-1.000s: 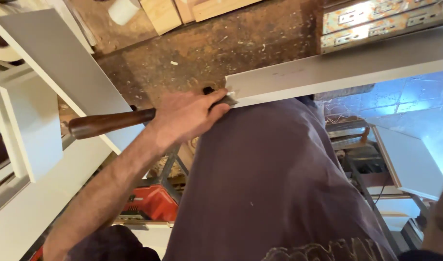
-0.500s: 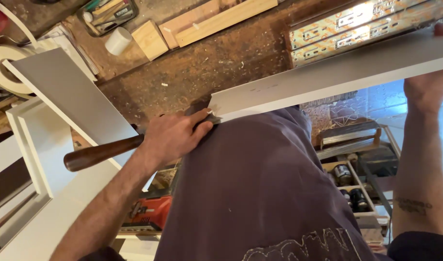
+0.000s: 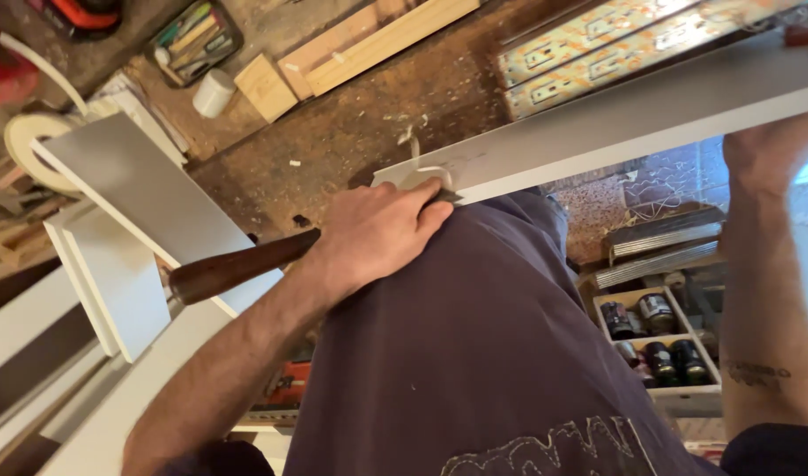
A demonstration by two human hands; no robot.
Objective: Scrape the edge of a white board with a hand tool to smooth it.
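The left hand [image 3: 373, 234] grips a chisel [image 3: 237, 266], its wooden handle jutting back past the wrist, blade at the board [image 3: 615, 123] end. The right hand [image 3: 770, 150] clasps the board's far part from below.

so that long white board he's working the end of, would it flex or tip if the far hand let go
The long white board looks stiff: its edge runs straight with no visible sag. It would probably tip or swing, since only the right hand and the left hand, holding a wooden-handled tool, visibly steady it. Its smooth painted face may be somewhat slippery.
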